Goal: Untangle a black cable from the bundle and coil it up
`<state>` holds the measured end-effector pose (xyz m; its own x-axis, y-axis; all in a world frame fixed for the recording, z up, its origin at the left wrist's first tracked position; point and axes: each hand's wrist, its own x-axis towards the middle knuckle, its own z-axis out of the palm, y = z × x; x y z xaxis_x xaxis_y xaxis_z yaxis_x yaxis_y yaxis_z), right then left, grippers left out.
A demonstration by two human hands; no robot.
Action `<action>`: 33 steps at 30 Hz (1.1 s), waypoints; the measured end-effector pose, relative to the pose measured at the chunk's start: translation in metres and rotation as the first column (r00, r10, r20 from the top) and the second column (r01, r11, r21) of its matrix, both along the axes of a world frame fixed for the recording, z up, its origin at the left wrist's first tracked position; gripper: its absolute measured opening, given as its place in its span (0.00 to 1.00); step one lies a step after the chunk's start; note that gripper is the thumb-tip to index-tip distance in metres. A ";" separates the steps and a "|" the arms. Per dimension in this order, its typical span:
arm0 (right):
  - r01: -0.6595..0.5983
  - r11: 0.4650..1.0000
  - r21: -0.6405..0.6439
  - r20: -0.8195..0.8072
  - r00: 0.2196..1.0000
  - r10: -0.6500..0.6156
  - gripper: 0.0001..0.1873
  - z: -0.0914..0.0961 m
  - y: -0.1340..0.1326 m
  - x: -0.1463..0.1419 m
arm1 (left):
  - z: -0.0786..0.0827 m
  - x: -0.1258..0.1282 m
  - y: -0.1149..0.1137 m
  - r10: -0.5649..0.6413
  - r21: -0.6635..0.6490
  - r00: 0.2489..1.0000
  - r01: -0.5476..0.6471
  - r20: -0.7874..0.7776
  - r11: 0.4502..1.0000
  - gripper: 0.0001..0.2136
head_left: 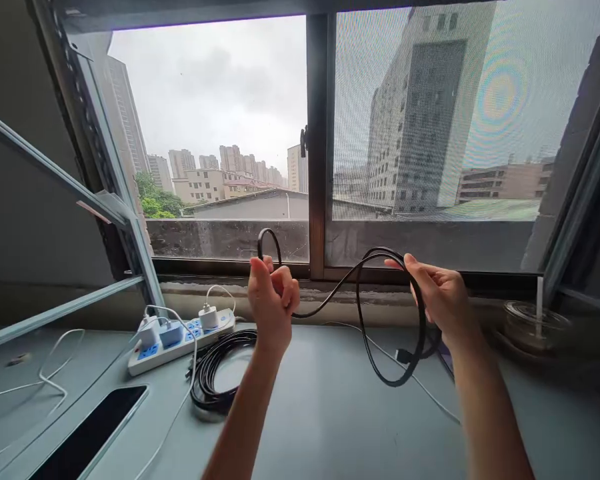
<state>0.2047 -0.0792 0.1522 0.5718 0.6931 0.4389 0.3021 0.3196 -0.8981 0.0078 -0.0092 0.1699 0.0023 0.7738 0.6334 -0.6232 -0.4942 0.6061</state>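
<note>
I hold a black cable point(361, 313) up in front of the window with both hands. My left hand point(271, 301) is closed in a fist round one stretch of it, and a short loop arches above the fist. My right hand point(443, 297) grips a larger hanging loop of the same cable, fingers curled over its top. The cable's plug end dangles below my right hand. A second black cable coil point(215, 373) lies on the grey desk point(330, 413) under my left forearm.
A white power strip point(180, 337) with white and blue chargers and white leads sits at the left. A dark phone point(87, 437) lies at the front left. A glass jar point(535, 323) stands at the right by the window sill.
</note>
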 end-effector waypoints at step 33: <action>-0.318 0.931 -0.180 0.411 0.835 0.365 0.33 -0.003 -0.001 -0.027 | -0.028 0.032 -0.005 0.002 0.092 0.855 0.054 -0.519 0.994 0.30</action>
<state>0.1772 -0.0801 0.1494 0.0604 0.8622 0.5029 0.5535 0.3904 -0.7357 0.0401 -0.0140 0.1415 0.3705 0.7021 0.6081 -0.2460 -0.5571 0.7932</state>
